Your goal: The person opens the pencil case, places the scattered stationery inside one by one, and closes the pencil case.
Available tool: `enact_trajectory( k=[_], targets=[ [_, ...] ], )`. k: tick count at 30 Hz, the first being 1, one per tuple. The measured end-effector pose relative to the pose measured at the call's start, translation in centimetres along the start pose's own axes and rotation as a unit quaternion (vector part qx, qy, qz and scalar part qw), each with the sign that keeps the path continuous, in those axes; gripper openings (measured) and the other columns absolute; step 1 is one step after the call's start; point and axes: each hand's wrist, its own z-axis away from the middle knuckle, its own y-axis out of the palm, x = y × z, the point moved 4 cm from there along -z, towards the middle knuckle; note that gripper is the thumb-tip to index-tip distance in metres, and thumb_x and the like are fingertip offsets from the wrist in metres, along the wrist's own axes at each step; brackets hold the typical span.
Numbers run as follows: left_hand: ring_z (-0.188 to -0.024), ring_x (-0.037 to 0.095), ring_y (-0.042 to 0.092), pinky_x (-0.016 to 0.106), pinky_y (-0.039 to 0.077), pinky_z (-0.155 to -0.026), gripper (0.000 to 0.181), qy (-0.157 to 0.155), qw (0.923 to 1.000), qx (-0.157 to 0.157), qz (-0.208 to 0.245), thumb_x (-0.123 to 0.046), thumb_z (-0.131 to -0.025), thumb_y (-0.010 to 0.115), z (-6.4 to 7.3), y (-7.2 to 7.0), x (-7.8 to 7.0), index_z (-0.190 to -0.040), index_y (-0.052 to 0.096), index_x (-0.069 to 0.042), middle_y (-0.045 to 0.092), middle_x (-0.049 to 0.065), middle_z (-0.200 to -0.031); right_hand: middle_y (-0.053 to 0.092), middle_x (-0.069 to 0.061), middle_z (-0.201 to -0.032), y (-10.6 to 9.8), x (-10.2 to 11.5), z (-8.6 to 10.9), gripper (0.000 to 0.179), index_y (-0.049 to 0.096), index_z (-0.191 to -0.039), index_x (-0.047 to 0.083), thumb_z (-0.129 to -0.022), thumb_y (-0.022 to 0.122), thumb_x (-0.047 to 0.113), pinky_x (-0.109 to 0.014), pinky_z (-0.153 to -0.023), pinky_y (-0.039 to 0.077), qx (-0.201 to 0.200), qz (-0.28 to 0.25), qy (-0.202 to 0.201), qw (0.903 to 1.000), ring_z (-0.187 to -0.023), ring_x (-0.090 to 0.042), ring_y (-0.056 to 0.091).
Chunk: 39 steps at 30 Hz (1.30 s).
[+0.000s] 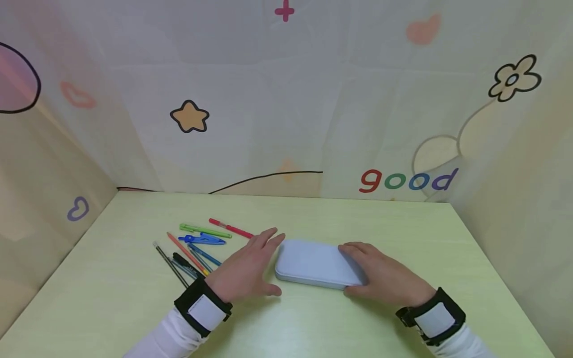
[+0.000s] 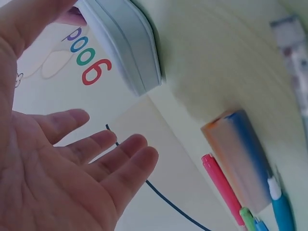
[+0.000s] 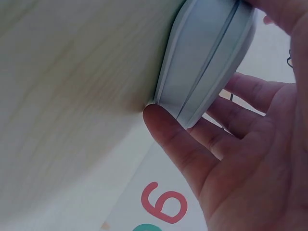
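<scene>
A pale blue pencil case lies flat on the table, a seam line running round its side. My right hand grips its right end, with the thumb at the near edge and the fingers over the top and far side. To the left of the case is my left hand, its fingers spread and apart from the case. The left wrist view shows that palm holding nothing, with the case beyond it.
Left of my left hand lie loose pens and pencils: a red pen, a green pen, a blue compass-like tool, an orange pencil, a black-capped pen and a dark pencil. A printed cloth stands behind the table.
</scene>
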Motion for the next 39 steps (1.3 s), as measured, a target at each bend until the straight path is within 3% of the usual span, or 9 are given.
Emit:
enact_trajectory(
  k=[12, 23, 33, 39],
  targets=[
    [-0.143, 0.036, 0.047, 0.053, 0.051, -0.109, 0.093, 0.01, 0.9999, 0.012, -0.007, -0.03, -0.077, 0.096, -0.2, 0.7, -0.2, -0.153, 0.05, -0.002, 0.044, 0.02, -0.159, 0.051, -0.011, -0.154, 0.3, 1.6, 0.1, 0.09, 0.049, -0.156, 0.009, -0.084, 0.091, 0.044, -0.048, -0.11, 0.05, -0.005, 0.008, -0.047, 0.9989, -0.135, -0.027, 0.055],
    [-0.129, 0.027, 0.056, 0.048, 0.06, -0.094, 0.077, -0.003, 0.9987, 0.034, -0.039, -0.03, -0.083, 0.091, -0.1, 1.2, -0.4, -0.148, 0.057, -0.006, 0.056, 0.011, -0.146, 0.05, -0.011, -0.156, 0.5, 2.2, 0.2, 0.089, 0.049, -0.157, 0.01, -0.085, 0.09, 0.044, -0.048, -0.11, 0.05, 0.007, 0.01, -0.038, 0.9992, -0.135, -0.027, 0.053],
    [-0.125, 0.026, 0.055, 0.041, 0.055, -0.104, 0.077, 0.004, 0.9986, 0.031, -0.043, -0.028, -0.082, 0.092, -0.2, 1.5, -0.5, -0.147, 0.056, -0.003, 0.056, 0.011, -0.142, 0.05, -0.013, -0.155, 0.4, 2.1, 0.3, 0.088, 0.05, -0.156, 0.01, -0.086, 0.089, 0.044, -0.047, -0.109, 0.051, -0.005, 0.015, -0.053, 0.9985, -0.135, -0.028, 0.055],
    [-0.12, 0.025, 0.055, 0.038, 0.054, -0.103, 0.076, 0.013, 0.998, 0.03, -0.054, -0.028, -0.084, 0.09, -0.1, 1.7, -0.6, -0.146, 0.055, -0.002, 0.056, 0.011, -0.14, 0.051, -0.013, -0.155, 0.3, 2.0, 0.4, 0.086, 0.051, -0.157, 0.011, -0.087, 0.089, 0.042, -0.047, -0.109, 0.051, -0.011, 0.017, -0.064, 0.9978, -0.135, -0.028, 0.056]
  ],
)
